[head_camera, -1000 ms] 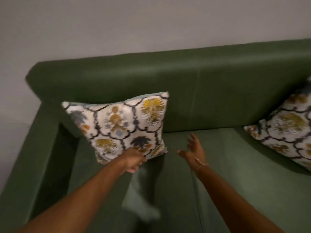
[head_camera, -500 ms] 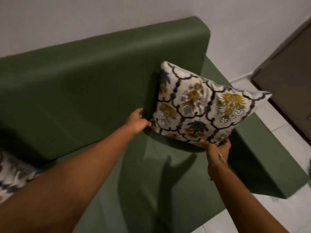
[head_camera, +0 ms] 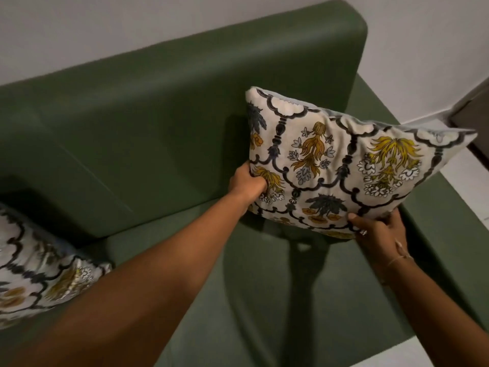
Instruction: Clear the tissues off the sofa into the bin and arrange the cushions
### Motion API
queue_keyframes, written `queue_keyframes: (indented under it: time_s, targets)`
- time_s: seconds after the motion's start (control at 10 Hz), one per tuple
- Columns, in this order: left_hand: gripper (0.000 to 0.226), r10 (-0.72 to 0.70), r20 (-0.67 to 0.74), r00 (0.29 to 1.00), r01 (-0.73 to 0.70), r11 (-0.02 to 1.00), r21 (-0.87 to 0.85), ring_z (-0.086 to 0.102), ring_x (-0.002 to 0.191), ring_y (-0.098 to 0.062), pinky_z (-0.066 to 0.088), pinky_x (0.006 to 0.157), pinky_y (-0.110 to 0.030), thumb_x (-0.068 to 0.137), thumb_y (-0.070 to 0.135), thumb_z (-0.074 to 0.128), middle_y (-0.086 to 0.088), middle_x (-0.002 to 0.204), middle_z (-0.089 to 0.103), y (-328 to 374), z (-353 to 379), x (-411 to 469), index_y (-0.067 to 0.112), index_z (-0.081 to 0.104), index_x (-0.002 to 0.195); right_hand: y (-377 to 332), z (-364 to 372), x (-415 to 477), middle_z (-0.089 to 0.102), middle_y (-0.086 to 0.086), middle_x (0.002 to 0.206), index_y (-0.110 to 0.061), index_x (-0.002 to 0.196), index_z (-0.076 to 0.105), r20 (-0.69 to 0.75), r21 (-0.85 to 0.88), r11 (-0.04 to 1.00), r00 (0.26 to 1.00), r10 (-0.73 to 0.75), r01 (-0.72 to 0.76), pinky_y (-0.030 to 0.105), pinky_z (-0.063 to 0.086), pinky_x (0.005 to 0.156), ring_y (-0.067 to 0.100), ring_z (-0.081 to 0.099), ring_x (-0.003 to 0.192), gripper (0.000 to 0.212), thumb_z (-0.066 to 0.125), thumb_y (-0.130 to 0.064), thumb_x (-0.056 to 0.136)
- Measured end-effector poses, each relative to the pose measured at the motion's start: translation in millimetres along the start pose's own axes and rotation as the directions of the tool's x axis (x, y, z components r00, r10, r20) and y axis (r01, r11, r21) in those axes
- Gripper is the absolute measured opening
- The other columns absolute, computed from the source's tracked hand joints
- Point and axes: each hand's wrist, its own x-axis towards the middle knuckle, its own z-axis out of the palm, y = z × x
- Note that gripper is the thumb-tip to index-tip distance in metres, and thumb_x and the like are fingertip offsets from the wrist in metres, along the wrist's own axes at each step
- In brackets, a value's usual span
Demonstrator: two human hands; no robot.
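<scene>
A white cushion (head_camera: 344,160) with a yellow and grey floral print stands upright at the right end of the green sofa (head_camera: 132,123), leaning toward the backrest. My left hand (head_camera: 246,182) grips its lower left edge. Under its bottom right corner, my right hand (head_camera: 378,234) holds the cushion from below. A second cushion (head_camera: 39,263) of the same print lies on the seat at the far left, partly cut off by the frame. No tissue or bin is in view.
The sofa's right armrest (head_camera: 436,234) runs beside the held cushion. Pale floor tiles (head_camera: 465,186) and a dark door or cabinet (head_camera: 473,112) lie to the right. A white wall (head_camera: 105,27) stands behind the backrest.
One second ago I was at the sofa's left end, left hand on the other cushion. Since then my view swung right; both hands took this cushion and now hold it more upright.
</scene>
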Motion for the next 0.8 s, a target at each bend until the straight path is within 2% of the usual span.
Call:
queue_keyframes:
  time_s: [0.1, 0.2, 0.3, 0.4, 0.5, 0.6, 0.7, 0.8]
  targets:
    - [0.054, -0.036, -0.081, 0.996, 0.030, 0.997, -0.073, 0.058, 0.109, -0.024, 0.049, 0.100, -0.043, 0.068, 0.007, 0.057, -0.001, 0.114, 0.068, -21, -32, -19, 0.027, 0.059, 0.119, -6, 21, -5, 0.067, -0.015, 0.113, -0.040, 0.122, 0.054, 0.108, -0.055, 0.998, 0.994, -0.010, 0.016, 0.037, 0.058, 0.076, 0.019, 0.062, 0.107, 0.072, 0.077, -0.003, 0.064]
    - [0.049, -0.101, -0.194, 0.976, 0.069, 0.984, -0.167, 0.062, 0.104, -0.023, 0.053, 0.094, -0.042, 0.064, -0.001, 0.062, -0.001, 0.107, 0.070, -52, -67, -39, 0.023, 0.061, 0.107, -7, 59, -11, 0.070, -0.020, 0.103, -0.041, 0.118, 0.056, 0.211, -0.126, 0.991, 0.977, -0.016, 0.043, 0.027, 0.055, 0.068, 0.013, 0.063, 0.102, 0.068, 0.078, -0.003, 0.065]
    - [0.052, -0.163, -0.244, 0.956, 0.095, 0.959, -0.268, 0.064, 0.101, -0.025, 0.054, 0.090, -0.041, 0.063, -0.004, 0.066, -0.004, 0.108, 0.071, -83, -91, -51, 0.017, 0.061, 0.111, -2, 97, -16, 0.065, -0.021, 0.105, -0.036, 0.124, 0.054, 0.284, -0.154, 0.986, 0.959, -0.019, 0.065, 0.037, 0.053, 0.083, 0.011, 0.059, 0.102, 0.072, 0.074, 0.002, 0.066]
    - [0.052, -0.194, -0.266, 0.944, 0.108, 0.946, -0.305, 0.064, 0.101, -0.026, 0.053, 0.087, -0.039, 0.065, -0.005, 0.067, -0.006, 0.107, 0.070, -105, -99, -54, 0.014, 0.060, 0.112, 4, 120, -18, 0.061, -0.021, 0.103, -0.034, 0.129, 0.050, 0.314, -0.210, 0.974, 0.949, -0.019, 0.089, 0.043, 0.051, 0.092, 0.017, 0.058, 0.103, 0.075, 0.073, 0.002, 0.067]
    - [0.055, -0.198, -0.261, 0.945, 0.120, 0.950, -0.288, 0.063, 0.105, -0.028, 0.052, 0.096, -0.046, 0.065, -0.002, 0.066, -0.008, 0.113, 0.070, -114, -96, -47, 0.014, 0.060, 0.117, 7, 127, -15, 0.061, -0.009, 0.114, -0.030, 0.134, 0.046, 0.320, -0.271, 0.956, 0.947, -0.016, 0.108, 0.048, 0.050, 0.098, 0.025, 0.055, 0.112, 0.075, 0.073, 0.000, 0.070]
    - [0.058, -0.166, -0.246, 0.955, 0.102, 0.962, -0.251, 0.061, 0.109, -0.028, 0.050, 0.100, -0.047, 0.065, 0.002, 0.066, -0.005, 0.118, 0.069, -117, -97, -43, 0.019, 0.059, 0.120, 1, 123, -15, 0.054, 0.004, 0.136, -0.026, 0.140, 0.038, 0.329, -0.341, 0.934, 0.944, 0.016, 0.103, 0.052, 0.046, 0.104, 0.031, 0.050, 0.124, 0.080, 0.076, -0.006, 0.072]
    - [0.076, -0.111, -0.213, 0.971, 0.072, 0.980, -0.184, 0.056, 0.122, -0.029, 0.045, 0.106, -0.046, 0.068, 0.010, 0.073, -0.004, 0.131, 0.062, -122, -105, -53, 0.024, 0.045, 0.137, -3, 120, -33, 0.042, 0.009, 0.150, -0.024, 0.147, 0.026, 0.266, -0.406, 0.902, 0.963, -0.038, 0.148, 0.048, 0.039, 0.109, 0.033, 0.042, 0.134, 0.095, 0.081, -0.014, 0.070]
    - [0.090, -0.106, -0.228, 0.968, 0.130, 0.987, 0.092, 0.045, 0.134, -0.031, 0.039, 0.111, -0.044, 0.074, 0.032, 0.073, -0.007, 0.149, 0.046, -143, -127, -90, 0.027, 0.024, 0.149, -21, 111, -89, 0.033, 0.011, 0.155, -0.024, 0.150, 0.020, 0.119, -0.400, 0.897, 0.981, -0.150, 0.186, 0.050, 0.035, 0.112, 0.033, 0.033, 0.140, 0.096, 0.078, -0.015, 0.074]
